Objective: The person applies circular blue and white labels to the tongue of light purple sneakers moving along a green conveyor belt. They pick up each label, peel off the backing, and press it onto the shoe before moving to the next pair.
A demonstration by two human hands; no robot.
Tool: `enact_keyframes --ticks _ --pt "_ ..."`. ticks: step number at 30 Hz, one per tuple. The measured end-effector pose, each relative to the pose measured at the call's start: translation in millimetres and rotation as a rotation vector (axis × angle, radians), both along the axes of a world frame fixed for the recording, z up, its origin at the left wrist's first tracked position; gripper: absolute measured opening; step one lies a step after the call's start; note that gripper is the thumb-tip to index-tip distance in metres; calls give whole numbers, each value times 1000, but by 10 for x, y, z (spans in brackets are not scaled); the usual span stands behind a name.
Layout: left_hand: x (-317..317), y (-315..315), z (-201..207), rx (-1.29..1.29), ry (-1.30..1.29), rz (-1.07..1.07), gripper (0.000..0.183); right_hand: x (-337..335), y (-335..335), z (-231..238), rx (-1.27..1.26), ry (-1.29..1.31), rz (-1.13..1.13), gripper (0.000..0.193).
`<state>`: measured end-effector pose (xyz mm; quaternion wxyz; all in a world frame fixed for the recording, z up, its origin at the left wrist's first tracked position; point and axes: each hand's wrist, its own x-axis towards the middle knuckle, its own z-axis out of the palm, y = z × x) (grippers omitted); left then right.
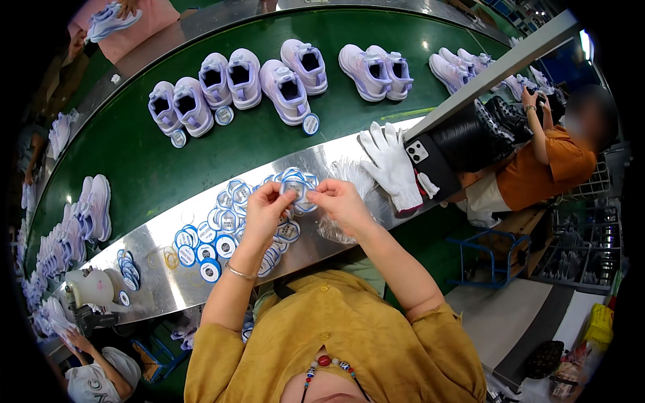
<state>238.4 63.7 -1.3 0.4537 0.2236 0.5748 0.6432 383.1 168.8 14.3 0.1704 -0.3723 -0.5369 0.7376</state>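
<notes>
with left hand (267, 203) and right hand (344, 206), pinching a blue-rimmed tag (293, 186) above the metal counter (154, 235), seemingly partway along, with three tags (310, 124) beside shoes (279, 103) on the green belt (164, 168) and a pile (225, 246) left.

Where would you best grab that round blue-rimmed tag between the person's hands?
Probably by opposite edges of the round tag, with a thumb-and-finger pinch on each: it looks like a thin, flat disc, so rim grips should leave most of its face uncovered. Coming from the person's near side seems easiest: the left hand is at its left edge, the right hand at its right.
</notes>
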Motion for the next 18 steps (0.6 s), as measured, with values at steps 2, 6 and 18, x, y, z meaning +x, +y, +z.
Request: enact_keyframes --ticks 2,6,18 --pt "-74 -23 -69 -14 0 43 9 66 100 -119 120 -50 30 17" --pt "-17 -64 98 -8 -72 71 9 75 116 -156 530 -298 128 26" --pt "61 -58 47 19 36 16 10 -86 55 -63 222 -3 122 17"
